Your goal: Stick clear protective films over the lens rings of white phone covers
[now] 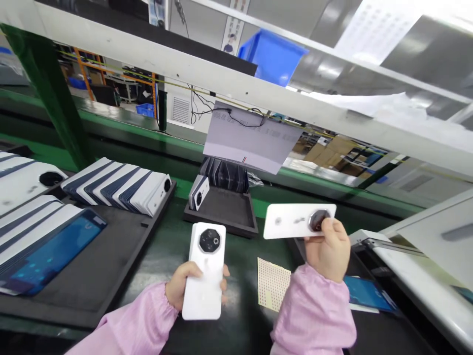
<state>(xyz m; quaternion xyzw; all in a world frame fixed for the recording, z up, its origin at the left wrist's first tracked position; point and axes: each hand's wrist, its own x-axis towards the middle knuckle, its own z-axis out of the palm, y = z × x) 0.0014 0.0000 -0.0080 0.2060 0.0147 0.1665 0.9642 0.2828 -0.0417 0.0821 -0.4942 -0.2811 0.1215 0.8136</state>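
My left hand [181, 282] is wrapped round a white phone back cover [205, 296] with a dark eight-sided camera ring. A second white edge shows along its left side, so there may be more than one piece. Raised to the right, my right hand [330, 249] pinches another white phone back cover [286, 221] by its camera end, held sideways. Below and between the hands lies a cream sticker sheet [273, 283] with rows of small marks. Ahead stands a small black tray [229, 209] with white covers at its left and dark pieces at its back.
On the left, a large black tray [121, 246] carries rows of white and dark covers [118, 182] and a blue-filmed panel [55, 256]. Another blue-filmed panel [369, 293] lies at right. A white sheet [251, 138] hangs below the shelf beam; a blue bin [271, 56] sits above.
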